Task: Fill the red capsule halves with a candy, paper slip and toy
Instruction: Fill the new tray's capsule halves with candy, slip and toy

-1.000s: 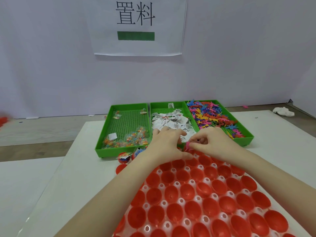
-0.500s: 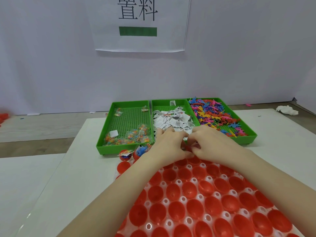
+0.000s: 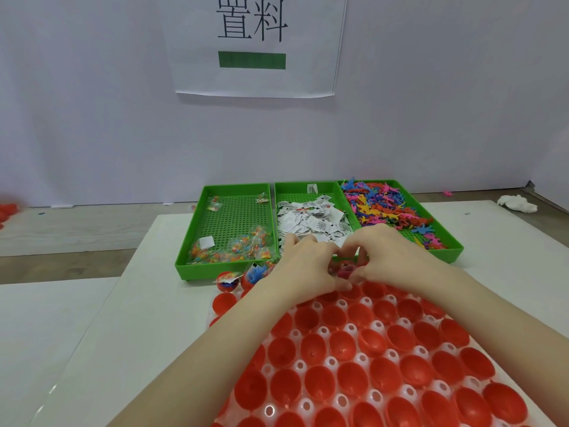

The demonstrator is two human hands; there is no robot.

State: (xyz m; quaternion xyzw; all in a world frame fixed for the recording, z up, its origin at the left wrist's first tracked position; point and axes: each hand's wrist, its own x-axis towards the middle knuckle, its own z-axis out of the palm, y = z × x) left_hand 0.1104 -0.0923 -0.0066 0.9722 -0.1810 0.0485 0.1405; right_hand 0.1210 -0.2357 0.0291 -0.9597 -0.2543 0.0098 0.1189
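Both hands — left hand (image 3: 303, 263), right hand (image 3: 385, 257) — grip clamped on one red capsule half (image 3: 343, 270).

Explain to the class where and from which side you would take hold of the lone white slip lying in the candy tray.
Pinch the white slip by one edge, coming straight down from above. It lies flat on the perforated floor of the left green tray, so nothing sticks up to wrap the fingers round. Its far side looks bare; the candy bags crowd it on the right and near side, so approach there carefully.
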